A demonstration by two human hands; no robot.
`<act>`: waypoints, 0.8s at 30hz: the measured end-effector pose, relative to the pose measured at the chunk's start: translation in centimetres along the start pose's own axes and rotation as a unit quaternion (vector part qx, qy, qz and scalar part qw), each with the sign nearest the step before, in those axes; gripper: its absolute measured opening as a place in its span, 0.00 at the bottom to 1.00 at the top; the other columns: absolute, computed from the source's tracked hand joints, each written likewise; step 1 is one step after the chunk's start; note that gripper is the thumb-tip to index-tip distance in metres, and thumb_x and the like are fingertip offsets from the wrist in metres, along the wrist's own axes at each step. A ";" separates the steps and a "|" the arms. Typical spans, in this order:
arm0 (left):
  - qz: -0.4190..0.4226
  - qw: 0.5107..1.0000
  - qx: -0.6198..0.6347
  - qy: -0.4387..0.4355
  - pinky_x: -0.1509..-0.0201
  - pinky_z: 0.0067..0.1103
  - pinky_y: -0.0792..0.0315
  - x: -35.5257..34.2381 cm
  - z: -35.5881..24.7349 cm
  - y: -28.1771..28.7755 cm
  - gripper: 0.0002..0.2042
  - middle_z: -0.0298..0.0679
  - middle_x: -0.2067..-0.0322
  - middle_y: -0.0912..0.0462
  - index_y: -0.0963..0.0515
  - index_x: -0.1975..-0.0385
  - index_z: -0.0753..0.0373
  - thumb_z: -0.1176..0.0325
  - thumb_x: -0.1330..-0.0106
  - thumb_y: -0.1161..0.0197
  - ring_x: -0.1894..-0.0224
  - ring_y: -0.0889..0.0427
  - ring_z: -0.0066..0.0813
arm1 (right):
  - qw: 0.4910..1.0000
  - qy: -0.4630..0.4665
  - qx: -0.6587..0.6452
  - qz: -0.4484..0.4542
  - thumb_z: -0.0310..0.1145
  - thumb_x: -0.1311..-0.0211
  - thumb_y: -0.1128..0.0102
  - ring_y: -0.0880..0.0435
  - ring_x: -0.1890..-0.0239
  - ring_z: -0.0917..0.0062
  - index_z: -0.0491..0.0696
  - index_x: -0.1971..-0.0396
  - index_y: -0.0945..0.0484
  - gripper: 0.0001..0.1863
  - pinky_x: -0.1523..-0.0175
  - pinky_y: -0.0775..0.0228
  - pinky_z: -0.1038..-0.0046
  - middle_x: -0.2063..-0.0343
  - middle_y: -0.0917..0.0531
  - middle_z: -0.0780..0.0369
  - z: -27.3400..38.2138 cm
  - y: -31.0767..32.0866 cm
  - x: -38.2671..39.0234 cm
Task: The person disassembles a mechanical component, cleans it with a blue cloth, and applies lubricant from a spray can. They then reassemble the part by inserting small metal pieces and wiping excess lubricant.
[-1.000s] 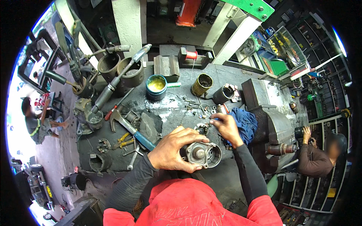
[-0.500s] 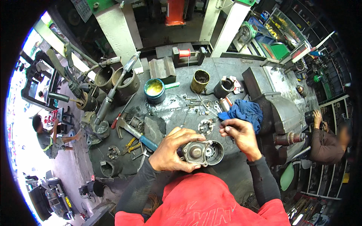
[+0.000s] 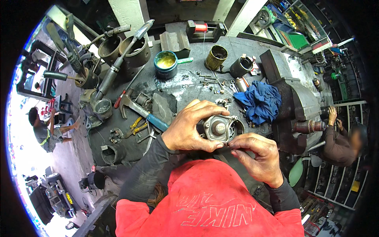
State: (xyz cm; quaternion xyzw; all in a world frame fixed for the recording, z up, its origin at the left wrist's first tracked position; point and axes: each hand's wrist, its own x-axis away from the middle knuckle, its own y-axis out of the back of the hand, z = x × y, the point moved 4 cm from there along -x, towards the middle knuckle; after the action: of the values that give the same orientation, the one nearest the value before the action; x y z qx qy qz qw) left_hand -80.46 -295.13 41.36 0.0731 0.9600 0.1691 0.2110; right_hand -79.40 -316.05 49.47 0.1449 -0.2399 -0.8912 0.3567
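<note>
Here, metal housing (image 3: 219, 128), left fingers (image 3: 211, 111) around it

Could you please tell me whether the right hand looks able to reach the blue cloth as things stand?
Probably yes: the blue cloth lies just beyond the right hand, and nothing seems to stand between them, though that hand is busy at the metal housing held by the left hand.

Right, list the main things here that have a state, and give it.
Left hand: closed around housing
Right hand: at housing's edge, grip unclear
Housing: held in left hand
Tub: open, yellow paste inside
Yellow can: open
Black can: open
Rag: crumpled
Hammer: lying down
Spool: wound, partly unreeled
</note>
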 end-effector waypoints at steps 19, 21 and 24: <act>-0.026 0.999 0.014 -0.022 0.34 0.36 0.30 0.4 0.4 -0.1 0.39 0.42 0.47 0.16 0.18 0.42 0.57 0.50 0.59 0.18 0.42 0.20 0.45 | 0.973 0.034 0.228 0.020 0.27 0.44 0.24 0.15 0.65 0.61 0.45 0.64 0.18 0.10 0.61 0.22 0.64 0.67 0.17 0.58 1.9 -1.1 -0.8; -0.021 1.000 0.011 -0.019 0.34 0.36 0.30 0.4 0.5 -0.2 0.39 0.42 0.47 0.16 0.18 0.42 0.57 0.50 0.59 0.18 0.42 0.20 0.45 | 0.964 0.037 0.262 0.041 0.29 0.44 0.24 0.15 0.64 0.60 0.46 0.65 0.18 0.11 0.61 0.23 0.63 0.67 0.17 0.58 1.8 -1.2 -1.0; -0.018 0.999 0.018 -0.019 0.34 0.36 0.30 0.4 0.5 -0.1 0.38 0.42 0.47 0.16 0.18 0.42 0.56 0.51 0.59 0.18 0.42 0.20 0.45 | 0.948 0.062 0.303 0.071 0.30 0.46 0.22 0.15 0.64 0.61 0.45 0.65 0.19 0.13 0.61 0.22 0.64 0.66 0.17 0.59 1.8 -1.2 -1.4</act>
State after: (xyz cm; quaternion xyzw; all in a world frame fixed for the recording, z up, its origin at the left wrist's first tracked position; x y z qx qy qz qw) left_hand -80.57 -295.02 40.71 0.0631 0.9597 0.1467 0.2312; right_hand -79.92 -313.74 50.48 0.2839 -0.4851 -0.7385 0.3723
